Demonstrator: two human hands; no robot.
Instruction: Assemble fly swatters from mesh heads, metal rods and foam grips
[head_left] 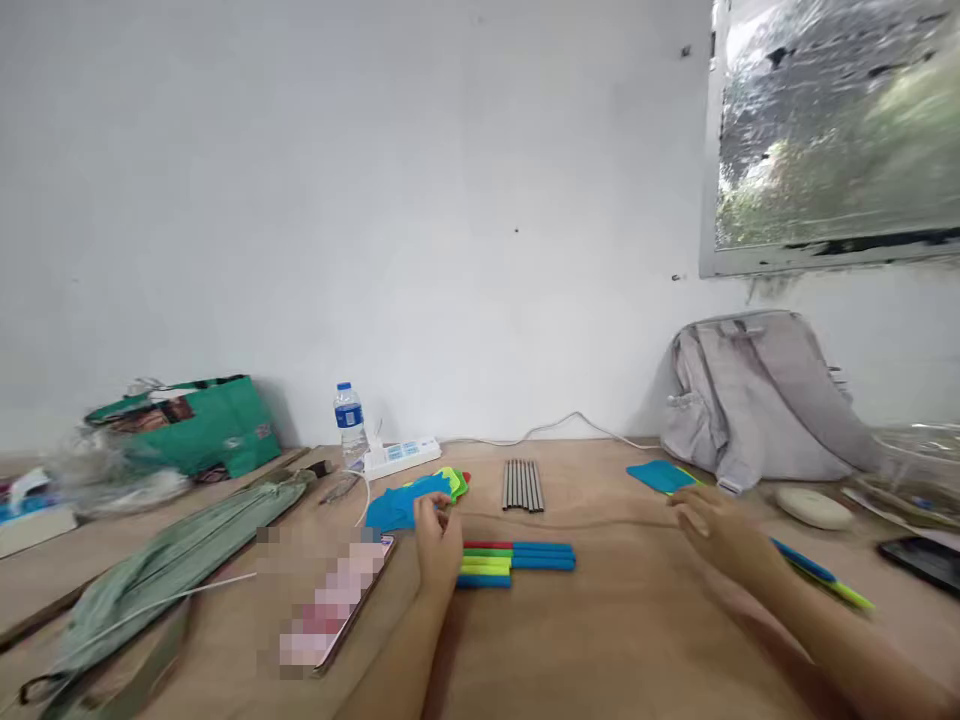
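My left hand rests on the wooden table, fingers curled at the edge of a pile of blue and green foam pieces. Just right of it lies a row of coloured foam tubes: red, green, yellow and blue. My right hand hovers low over the table, fingers loosely apart and empty, near a blue sheet. A bundle of thin grey rods lies behind the tubes. A blue and a green stick lie under my right forearm.
A grey backpack leans on the wall at right, with a white oval object and a black phone nearby. A water bottle, power strip, green bag, folded green cloth and another phone lie left.
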